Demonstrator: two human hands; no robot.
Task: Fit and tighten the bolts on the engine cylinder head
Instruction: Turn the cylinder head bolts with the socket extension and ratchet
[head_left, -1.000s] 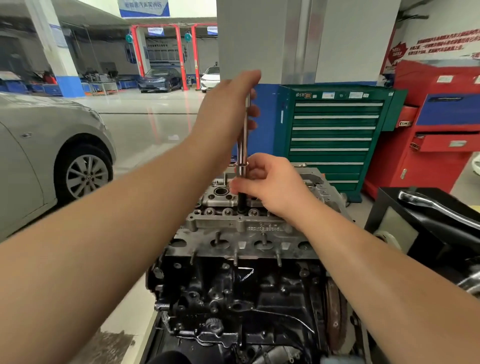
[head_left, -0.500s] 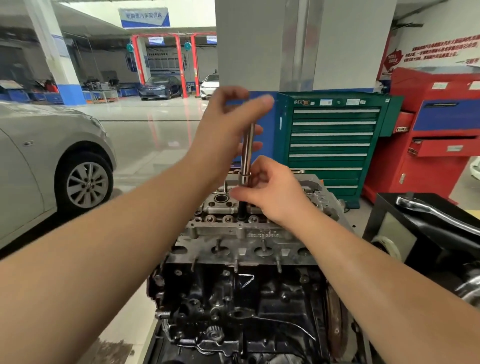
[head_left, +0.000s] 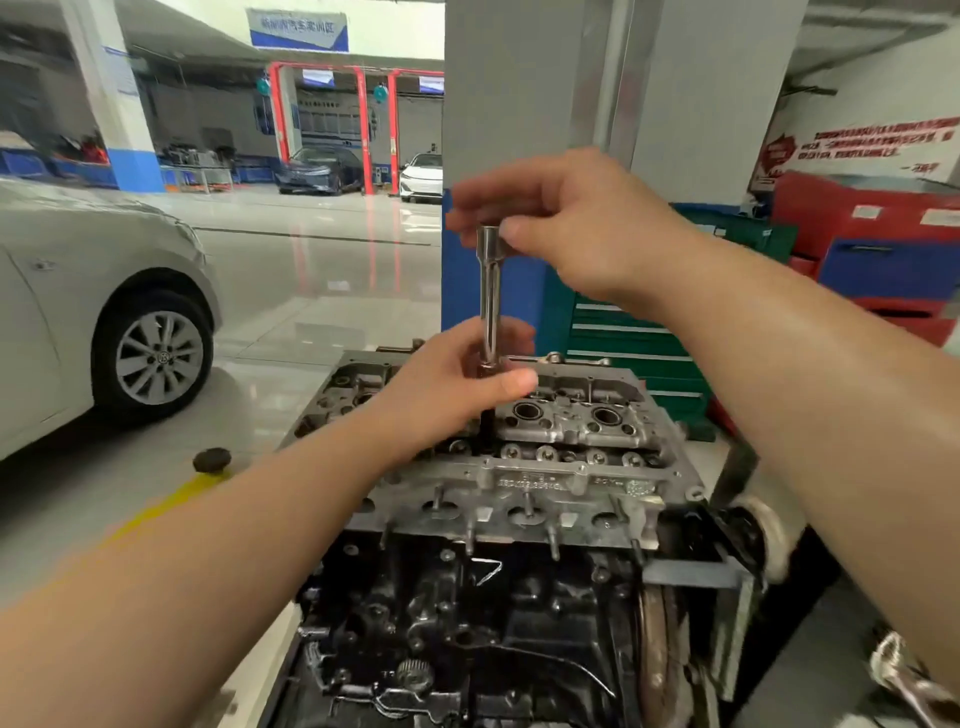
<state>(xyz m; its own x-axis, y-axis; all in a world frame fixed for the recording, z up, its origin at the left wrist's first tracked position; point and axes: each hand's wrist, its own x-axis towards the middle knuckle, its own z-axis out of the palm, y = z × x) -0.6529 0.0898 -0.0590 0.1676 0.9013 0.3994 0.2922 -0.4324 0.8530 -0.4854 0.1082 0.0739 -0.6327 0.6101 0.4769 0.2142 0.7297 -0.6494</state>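
Right hand (head_left: 587, 228) pinching the top of the long extension bar (head_left: 489, 296); left hand (head_left: 457, 384) curled around its lower end, just above the cylinder head (head_left: 519, 467). Bar upright, its dark tip going down into a bolt hole near the left-middle of the cylinder head; bolt itself hidden. Possible trouble: bar tilting off the bolt, or cross-threading, if turned while leaning.

Left hand (head_left: 457, 384) mid-frame, fingers curled round lower shaft. Right hand (head_left: 576, 223) above it, upper centre, fingertips pinching shaft top. Both forearms bare, converging from the lower corners.
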